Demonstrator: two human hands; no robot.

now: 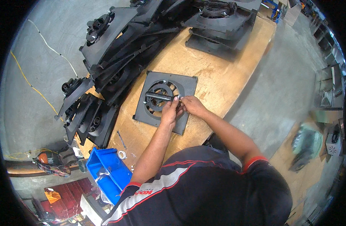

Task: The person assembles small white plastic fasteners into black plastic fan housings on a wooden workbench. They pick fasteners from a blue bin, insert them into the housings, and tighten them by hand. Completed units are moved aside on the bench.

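My left hand is curled, thumb and fingers closed at the near end of a dark bar that reaches across the fan opening. My right hand meets it, fingertips pinched together; whatever small piece they hold is too hidden to tell. Under them the square black panel lies flat on the wooden table. I judge it light and stiff, fairly smooth; the thin ribs look the weakest part, so I'd grip the outer edges or corners. My hands cover part of the opening. Towards my left lie a white ring, a wrench and a blue bin. Beyond, piled panels crowd the left side, and another stack fills the far end.
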